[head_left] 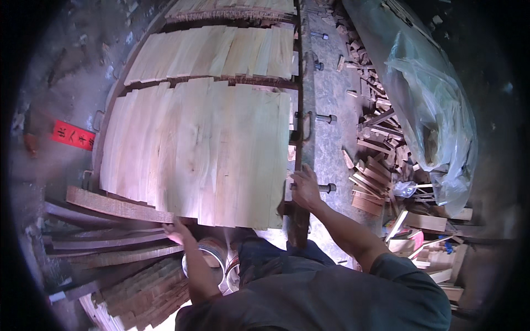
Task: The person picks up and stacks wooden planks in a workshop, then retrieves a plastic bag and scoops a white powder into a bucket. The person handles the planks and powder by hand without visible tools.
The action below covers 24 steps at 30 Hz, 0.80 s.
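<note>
Pale wooden strips lie side by side as a wide panel (pixel 193 149) inside a metal clamp frame. At the frame's right side, my right hand (pixel 306 188) is closed over the dark metal rail (pixel 298 226), close to a bolt (pixel 327 188) that sticks out to the right. Its fingertips curl over the rail's inner edge and are partly hidden. My left hand (pixel 178 230) is at the panel's near left corner, its fingers closed at the end of a long wooden board (pixel 118 207). That board slants off to the left, just below the panel's near edge.
A second strip panel (pixel 215 54) lies farther up the frame. More bolts (pixel 326 118) line the right rail. Long boards (pixel 121 240) and stacked wood strips (pixel 138 292) are at lower left, beside a bucket (pixel 212 254). Wood offcuts (pixel 378 176) and plastic sheeting (pixel 425 105) lie right.
</note>
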Motion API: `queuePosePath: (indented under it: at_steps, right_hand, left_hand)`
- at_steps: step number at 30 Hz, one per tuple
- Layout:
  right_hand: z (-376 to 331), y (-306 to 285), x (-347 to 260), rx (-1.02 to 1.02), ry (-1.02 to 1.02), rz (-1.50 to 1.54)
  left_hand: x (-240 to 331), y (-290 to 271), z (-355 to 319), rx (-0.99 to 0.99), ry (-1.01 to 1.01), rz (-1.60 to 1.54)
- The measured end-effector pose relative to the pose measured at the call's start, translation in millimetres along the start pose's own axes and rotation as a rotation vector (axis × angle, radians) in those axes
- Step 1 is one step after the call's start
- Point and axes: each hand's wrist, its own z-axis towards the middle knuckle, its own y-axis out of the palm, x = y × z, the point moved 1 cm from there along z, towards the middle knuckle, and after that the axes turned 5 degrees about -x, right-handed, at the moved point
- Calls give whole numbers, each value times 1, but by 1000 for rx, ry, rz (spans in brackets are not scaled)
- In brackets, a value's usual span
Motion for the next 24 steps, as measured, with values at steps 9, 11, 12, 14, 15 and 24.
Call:
queuePosePath:
  at_steps: [9, 11, 12, 14, 15, 24]
  right_hand:
    - [-131, -31, 18, -67, -76, 593]
    - [-205, -49, 54, -194, 6, 607]
    - [-241, -52, 79, -251, 96, 649]
    - [-303, -54, 128, -345, 453, 627]
    - [-332, -49, 153, -375, 526, 511]
    - [-434, -12, 238, -274, 763, 927]
  left_hand:
    - [150, 35, -354, -759, 600, 158]
    - [176, 54, -381, -870, 599, 206]
    - [186, 64, -393, -931, 599, 220]
    - [201, 76, -413, -1007, 546, 221]
    - [210, 83, -419, -1047, 531, 220]
    - [253, 65, -459, -859, 610, 446]
